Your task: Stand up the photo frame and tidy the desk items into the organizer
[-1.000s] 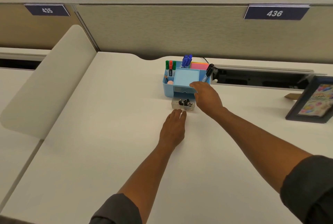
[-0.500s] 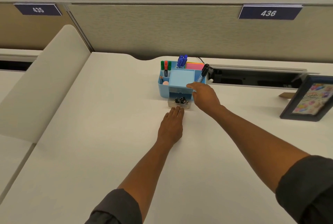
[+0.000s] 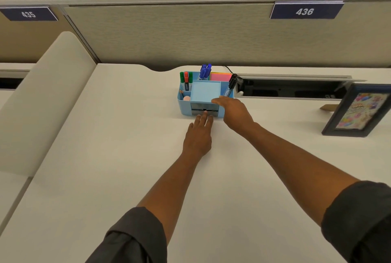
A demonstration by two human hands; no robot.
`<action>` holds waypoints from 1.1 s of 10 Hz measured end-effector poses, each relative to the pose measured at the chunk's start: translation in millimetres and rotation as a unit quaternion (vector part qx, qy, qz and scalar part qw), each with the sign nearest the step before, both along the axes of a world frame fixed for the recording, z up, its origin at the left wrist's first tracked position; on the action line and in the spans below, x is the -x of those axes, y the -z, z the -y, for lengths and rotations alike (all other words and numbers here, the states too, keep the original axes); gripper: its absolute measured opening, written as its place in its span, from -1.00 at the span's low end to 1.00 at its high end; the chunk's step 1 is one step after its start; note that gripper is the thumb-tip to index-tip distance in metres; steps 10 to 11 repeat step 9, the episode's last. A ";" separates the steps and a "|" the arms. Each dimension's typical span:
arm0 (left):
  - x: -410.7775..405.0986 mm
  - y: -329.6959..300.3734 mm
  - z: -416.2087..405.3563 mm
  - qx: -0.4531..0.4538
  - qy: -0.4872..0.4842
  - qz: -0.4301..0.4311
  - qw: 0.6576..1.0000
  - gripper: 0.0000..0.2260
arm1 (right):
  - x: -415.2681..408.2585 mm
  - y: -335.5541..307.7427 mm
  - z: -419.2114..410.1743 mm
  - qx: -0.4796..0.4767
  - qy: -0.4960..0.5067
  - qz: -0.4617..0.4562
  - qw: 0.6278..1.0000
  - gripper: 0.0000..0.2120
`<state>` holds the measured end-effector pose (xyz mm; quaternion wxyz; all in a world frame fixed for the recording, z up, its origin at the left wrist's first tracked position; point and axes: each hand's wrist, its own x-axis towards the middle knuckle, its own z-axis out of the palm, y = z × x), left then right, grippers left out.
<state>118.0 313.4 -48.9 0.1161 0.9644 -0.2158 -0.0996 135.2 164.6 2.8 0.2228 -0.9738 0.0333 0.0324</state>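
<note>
A light blue desk organizer (image 3: 185, 108) stands at the back middle of the white desk (image 3: 105, 178). It holds green and red markers (image 3: 186, 80), blue pens (image 3: 205, 71), pink sticky notes (image 3: 220, 77), a black-capped pen (image 3: 231, 84) and a pink eraser (image 3: 186, 98). Its clear drawer (image 3: 203, 108) with black clips sits nearly flush in the front. My left hand (image 3: 198, 135) lies flat, fingertips touching the drawer front. My right hand (image 3: 233, 112) rests on the organizer's front right corner. A dark photo frame (image 3: 359, 110) with a colourful picture stands upright at the right.
A grey cubicle partition (image 3: 190, 36) with signs 435 and 436 runs behind the desk. An open cable trough (image 3: 292, 89) lies right of the organizer. A beige curved divider (image 3: 46, 97) bounds the desk's left side.
My left hand has pushed the clear drawer with clips back into the organizer. My right hand stayed on the organizer's corner. The view shifted slightly.
</note>
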 end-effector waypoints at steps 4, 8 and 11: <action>-2.5 -1.0 7.4 -0.026 -0.005 -0.030 0.999 -0.34 | -1.1 5.1 -0.7 -0.003 -0.004 0.012 1.000 -0.41; 50.9 -8.7 58.5 0.057 -0.004 -0.058 0.997 -0.52 | 97.9 39.7 54.4 0.029 0.071 0.039 0.996 -0.41; 66.0 -0.3 73.6 0.053 0.014 -0.045 0.998 -0.51 | 122.3 52.5 70.5 0.041 0.088 0.019 0.995 -0.39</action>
